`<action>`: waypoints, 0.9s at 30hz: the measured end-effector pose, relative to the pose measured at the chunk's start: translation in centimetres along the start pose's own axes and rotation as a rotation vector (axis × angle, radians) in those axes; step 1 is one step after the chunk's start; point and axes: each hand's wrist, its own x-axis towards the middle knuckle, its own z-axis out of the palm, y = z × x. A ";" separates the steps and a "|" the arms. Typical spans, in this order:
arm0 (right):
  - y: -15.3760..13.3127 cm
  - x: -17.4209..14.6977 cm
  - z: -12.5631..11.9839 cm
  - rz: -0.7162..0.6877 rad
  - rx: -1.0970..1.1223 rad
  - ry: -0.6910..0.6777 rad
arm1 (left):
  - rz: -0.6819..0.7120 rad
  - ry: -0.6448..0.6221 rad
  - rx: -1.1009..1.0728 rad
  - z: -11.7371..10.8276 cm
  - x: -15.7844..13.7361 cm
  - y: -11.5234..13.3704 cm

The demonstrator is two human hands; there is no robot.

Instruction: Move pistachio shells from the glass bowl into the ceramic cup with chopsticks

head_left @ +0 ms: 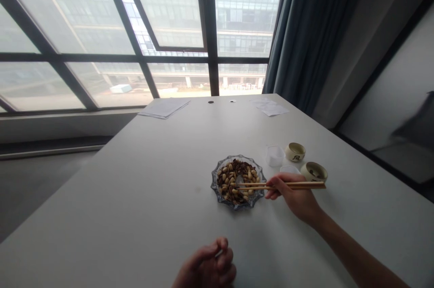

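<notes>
My right hand (pixel 295 197) is closed around a pair of wooden chopsticks (pixel 251 186), which lie nearly level and point left. Their tips reach into a scalloped clear glass bowl (pixel 214 183) and touch its contents. Pale nuts, perhaps pistachios or peanuts in shells (pixel 225 178), fill the bowl along with dark seeds (pixel 240 165). A small translucent piece shows near the tips; I cannot tell what it is. My left hand (pixel 210 264) rests at the bottom of the view, in front of the bowl, its fingers curled in with nothing visible in them.
Beyond my right hand stand two small ceramic cups, a farther one (pixel 295 153) and a nearer one (pixel 314 172) with dark bits inside. Beside them are two clear plastic containers, one (pixel 275 156) partly hiding nothing, another (pixel 289 170) partly behind my hand. Papers (pixel 164 108) lie at the table's far end.
</notes>
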 end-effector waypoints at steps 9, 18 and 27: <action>0.5 -0.4 0.7 0.055 0.054 0.019 | 0.008 0.046 -0.018 0.7 -0.3 -0.1; 1.2 -0.8 1.1 0.122 0.118 0.137 | 0.010 0.049 -0.027 0.9 -0.1 0.0; 1.3 -0.6 0.6 0.117 0.171 0.267 | 0.006 0.056 -0.014 0.8 -0.1 0.0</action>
